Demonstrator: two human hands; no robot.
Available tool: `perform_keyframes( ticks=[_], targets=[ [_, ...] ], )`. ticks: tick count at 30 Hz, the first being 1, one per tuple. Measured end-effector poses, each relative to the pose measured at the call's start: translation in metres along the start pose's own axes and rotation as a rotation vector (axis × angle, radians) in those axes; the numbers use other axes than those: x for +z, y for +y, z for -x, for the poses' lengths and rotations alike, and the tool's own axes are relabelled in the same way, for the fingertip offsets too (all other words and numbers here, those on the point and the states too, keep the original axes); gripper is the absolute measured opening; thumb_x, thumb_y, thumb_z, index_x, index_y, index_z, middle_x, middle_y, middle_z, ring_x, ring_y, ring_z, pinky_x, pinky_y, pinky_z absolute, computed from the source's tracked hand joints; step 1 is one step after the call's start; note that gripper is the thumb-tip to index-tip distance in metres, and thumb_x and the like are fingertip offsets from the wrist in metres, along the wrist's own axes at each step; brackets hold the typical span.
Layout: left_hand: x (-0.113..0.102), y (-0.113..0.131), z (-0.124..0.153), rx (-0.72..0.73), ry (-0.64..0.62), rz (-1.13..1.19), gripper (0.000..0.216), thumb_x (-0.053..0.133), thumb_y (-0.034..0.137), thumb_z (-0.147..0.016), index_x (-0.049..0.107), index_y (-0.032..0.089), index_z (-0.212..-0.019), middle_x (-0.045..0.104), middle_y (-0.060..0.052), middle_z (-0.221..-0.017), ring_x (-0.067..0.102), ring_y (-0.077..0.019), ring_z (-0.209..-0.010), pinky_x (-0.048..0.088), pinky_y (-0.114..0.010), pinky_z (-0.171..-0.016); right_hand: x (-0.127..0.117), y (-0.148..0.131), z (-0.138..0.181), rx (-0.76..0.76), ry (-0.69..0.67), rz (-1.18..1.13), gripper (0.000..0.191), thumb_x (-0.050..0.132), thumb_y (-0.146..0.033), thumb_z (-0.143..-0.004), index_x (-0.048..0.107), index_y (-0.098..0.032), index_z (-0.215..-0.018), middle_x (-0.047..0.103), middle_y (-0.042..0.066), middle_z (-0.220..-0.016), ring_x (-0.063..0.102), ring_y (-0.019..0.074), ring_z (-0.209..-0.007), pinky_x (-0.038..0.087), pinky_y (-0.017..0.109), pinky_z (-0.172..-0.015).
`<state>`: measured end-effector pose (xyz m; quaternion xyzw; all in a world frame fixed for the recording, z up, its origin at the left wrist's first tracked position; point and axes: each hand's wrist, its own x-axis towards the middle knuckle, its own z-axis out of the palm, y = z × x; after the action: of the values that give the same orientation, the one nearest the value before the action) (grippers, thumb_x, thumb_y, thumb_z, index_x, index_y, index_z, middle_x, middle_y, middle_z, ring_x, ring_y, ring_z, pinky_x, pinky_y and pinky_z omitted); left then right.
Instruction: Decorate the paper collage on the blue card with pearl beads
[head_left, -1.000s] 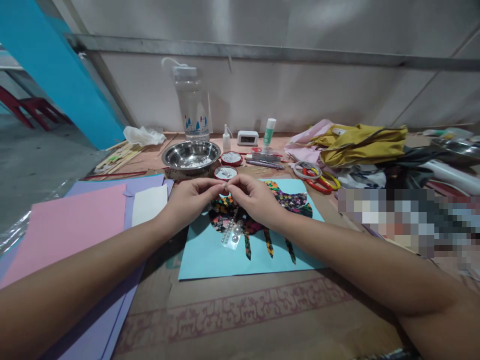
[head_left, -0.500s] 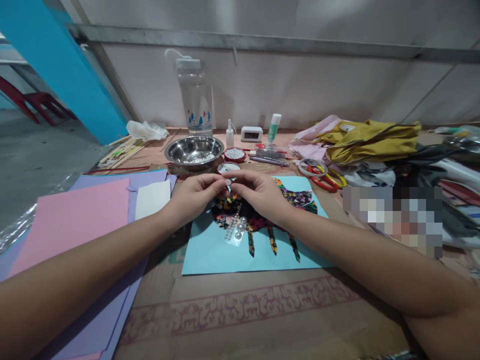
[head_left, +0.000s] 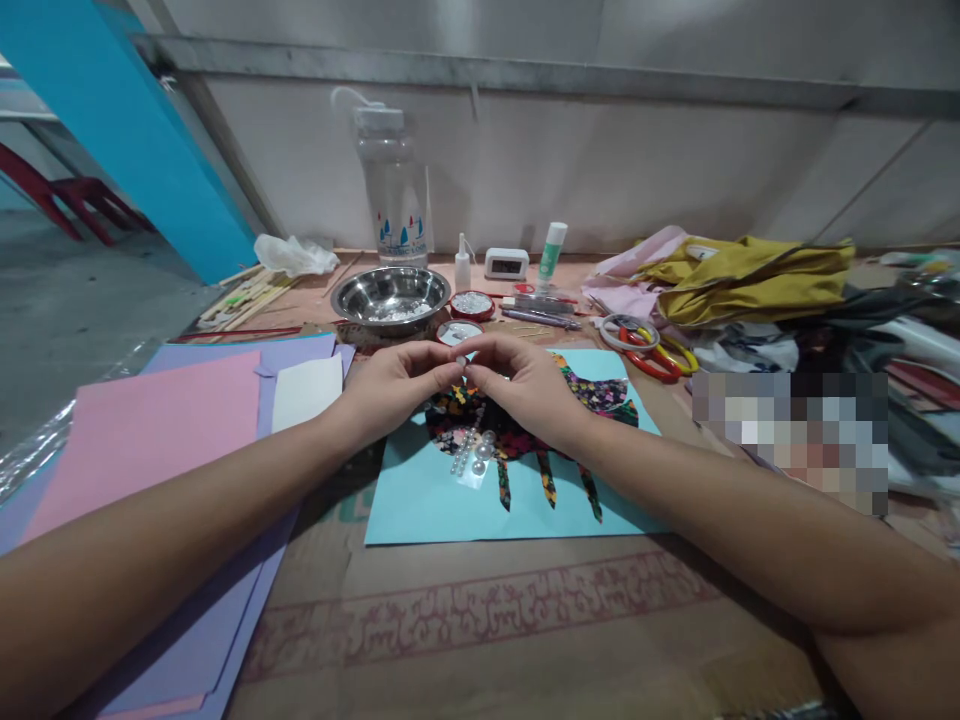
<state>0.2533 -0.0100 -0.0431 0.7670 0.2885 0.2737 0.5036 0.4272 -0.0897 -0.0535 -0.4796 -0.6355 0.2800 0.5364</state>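
My left hand (head_left: 411, 378) and my right hand (head_left: 517, 385) meet fingertip to fingertip above a light blue sheet (head_left: 427, 510). Both are closed in a pinch around a small round white piece, now mostly hidden by the fingers. Below them a cutout of dark floral fabric (head_left: 517, 440) lies on the sheet, with thin leg-like strips under it. Pearl stickers (head_left: 484, 450) on a clear backing rest over the cutout's lower left part. Just beyond my fingers stands a red-rimmed round dish (head_left: 459, 332), partly covered by my hands.
Behind are a steel bowl (head_left: 390, 300), a water bottle (head_left: 394, 190), a second red dish (head_left: 472, 305), a small glue bottle (head_left: 462, 265), a digital clock (head_left: 507, 264) and a glue stick (head_left: 553, 250). Scissors (head_left: 652, 355) and mustard cloth (head_left: 757, 280) lie right; pink paper (head_left: 165, 420) lies left.
My fingertips have drawn closer together, and the white piece that showed between them is now mostly covered. The view has shifted slightly; the things on the table have not moved.
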Motion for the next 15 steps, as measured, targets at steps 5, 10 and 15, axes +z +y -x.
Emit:
perform_keyframes(
  ticks=[5,10,15],
  targets=[
    [-0.0009,-0.0018,0.0005,0.027,0.008,-0.039,0.037,0.069,0.052,-0.081,0.071,0.018,-0.096,0.074,-0.005,-0.096,0.066,-0.0191,-0.086,0.050,-0.032,-0.081,-0.0005,-0.0001,-0.0009,0.021,-0.020,-0.077,0.020,0.062,-0.026,-0.090,0.072,-0.023,-0.106,0.072,0.000,-0.088,0.063,0.0116,-0.074,0.051,0.028,-0.070],
    [-0.0006,0.0002,0.0006,0.011,0.027,-0.033,0.035,0.071,0.050,-0.080,0.071,0.018,-0.094,0.075,-0.004,-0.095,0.067,-0.0184,-0.085,0.051,-0.031,-0.081,-0.0001,-0.0008,-0.0002,0.024,-0.014,-0.086,0.016,0.065,-0.025,-0.088,0.073,-0.022,-0.100,0.075,0.000,-0.093,0.067,0.0121,-0.080,0.055,0.029,-0.076],
    [-0.0011,0.0019,0.0004,-0.014,0.092,-0.065,0.035,0.073,0.049,-0.078,0.071,0.018,-0.092,0.075,-0.005,-0.093,0.067,-0.0191,-0.083,0.053,-0.032,-0.079,0.0021,0.0022,0.0022,-0.018,0.065,0.079,0.017,0.063,-0.025,-0.090,0.072,-0.023,-0.104,0.076,0.001,-0.101,0.071,0.0155,-0.092,0.056,0.033,-0.086]
  ],
)
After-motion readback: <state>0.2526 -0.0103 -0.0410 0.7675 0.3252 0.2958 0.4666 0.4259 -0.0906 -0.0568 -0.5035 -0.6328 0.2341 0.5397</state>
